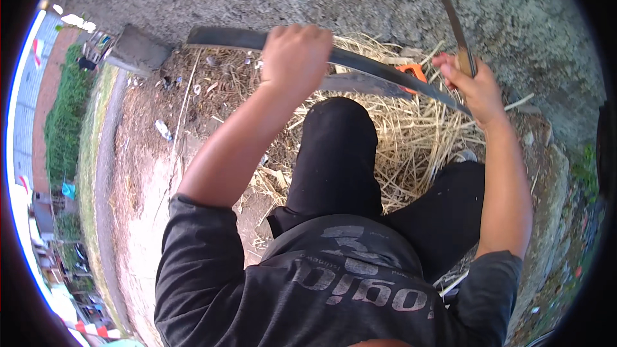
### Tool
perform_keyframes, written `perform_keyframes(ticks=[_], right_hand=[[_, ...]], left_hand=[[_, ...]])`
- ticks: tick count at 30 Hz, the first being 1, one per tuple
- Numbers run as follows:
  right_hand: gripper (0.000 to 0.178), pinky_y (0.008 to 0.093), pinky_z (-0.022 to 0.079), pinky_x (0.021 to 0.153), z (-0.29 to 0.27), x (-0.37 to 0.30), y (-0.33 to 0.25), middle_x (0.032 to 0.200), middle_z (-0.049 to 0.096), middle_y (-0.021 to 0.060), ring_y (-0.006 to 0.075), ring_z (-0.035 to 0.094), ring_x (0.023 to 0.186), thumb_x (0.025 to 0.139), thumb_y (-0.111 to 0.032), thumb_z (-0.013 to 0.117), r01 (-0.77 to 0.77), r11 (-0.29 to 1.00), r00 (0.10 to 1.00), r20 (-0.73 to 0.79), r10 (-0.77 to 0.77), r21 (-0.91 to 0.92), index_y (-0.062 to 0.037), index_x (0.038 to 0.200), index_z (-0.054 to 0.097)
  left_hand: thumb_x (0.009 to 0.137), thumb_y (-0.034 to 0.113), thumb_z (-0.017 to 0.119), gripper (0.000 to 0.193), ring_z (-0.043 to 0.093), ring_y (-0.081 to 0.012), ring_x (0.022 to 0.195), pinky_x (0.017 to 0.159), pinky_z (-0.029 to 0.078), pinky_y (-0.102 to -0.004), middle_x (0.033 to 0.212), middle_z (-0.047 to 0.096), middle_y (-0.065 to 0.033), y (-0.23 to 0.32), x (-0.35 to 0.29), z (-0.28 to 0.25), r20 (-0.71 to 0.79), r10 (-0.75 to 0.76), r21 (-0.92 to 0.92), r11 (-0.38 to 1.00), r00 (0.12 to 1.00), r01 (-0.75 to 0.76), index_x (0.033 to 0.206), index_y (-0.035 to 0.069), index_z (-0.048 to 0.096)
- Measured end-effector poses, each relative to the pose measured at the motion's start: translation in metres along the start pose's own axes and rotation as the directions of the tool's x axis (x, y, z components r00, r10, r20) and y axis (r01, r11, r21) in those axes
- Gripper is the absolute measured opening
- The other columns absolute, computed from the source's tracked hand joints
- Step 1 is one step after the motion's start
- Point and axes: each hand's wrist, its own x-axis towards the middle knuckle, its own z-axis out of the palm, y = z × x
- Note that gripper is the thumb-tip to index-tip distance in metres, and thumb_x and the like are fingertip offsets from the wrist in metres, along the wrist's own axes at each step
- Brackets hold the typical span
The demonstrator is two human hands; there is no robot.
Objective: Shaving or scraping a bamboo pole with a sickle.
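Observation:
My left hand [295, 58] is closed over a long, dark grey, slightly bowed strip [379, 71], which slants from upper left down toward my right wrist. Whether the strip is split bamboo or another material I cannot tell. In my right hand [475, 87] is the light wooden handle of a long, thin dark blade [448, 6], likely a machete, pointing up and away from me. Its blade stands apart from the strip. The strip's right end passes close to my right wrist; I cannot tell whether they touch.
Pale shavings [411, 148] cover the ground around my knees. An orange-handled tool [412, 72] lies partly hidden behind the strip. Beneath it is another dark piece [363, 83]. A rough grey wall [373, 0] rises ahead, with a grey block [138, 50] at its left.

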Motion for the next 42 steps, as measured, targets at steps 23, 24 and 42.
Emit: perform_keyframes(ticks=[23,24,42], right_hand=[[0.037,0.0314,0.049,0.094,0.018,0.012,-0.001,0.115,0.063,0.0107,0.0160,0.061,0.104,0.076,0.001,0.081,0.085,0.973,0.992,-0.110,-0.063,0.214,-0.0052,0.097,0.051],[0.039,0.0306,0.049,0.092,0.016,0.011,-0.001,0.109,0.062,0.0081,0.0149,0.060,0.101,0.075,-0.001,0.084,0.106,0.967,0.990,-0.115,-0.081,0.231,-0.0038,0.099,0.053],[0.031,0.0330,0.054,0.081,-0.023,0.024,-0.090,0.108,0.069,0.0174,0.0199,0.068,0.092,0.090,-0.018,0.074,0.510,0.775,0.854,-0.327,-0.404,0.374,-0.0106,0.080,0.046]], left_hand=[[0.076,0.018,0.066,0.007,0.066,-0.0189,0.077,0.071,0.044,-0.0345,0.077,0.068,0.0002,0.053,0.076,-0.083,-0.307,0.312,0.172,0.947,0.899,-0.270,0.081,0.014,0.068],[0.076,0.018,0.066,0.007,0.066,-0.0189,0.077,0.071,0.044,-0.0345,0.077,0.068,0.0002,0.054,0.078,-0.085,-0.315,0.314,0.174,0.947,0.896,-0.270,0.081,0.014,0.068],[0.069,0.055,0.083,0.106,0.042,-0.0399,0.136,0.114,0.033,-0.0508,0.145,0.043,-0.0236,0.108,0.003,0.033,0.075,-0.018,-0.726,0.685,0.997,0.066,0.146,0.001,0.034]])
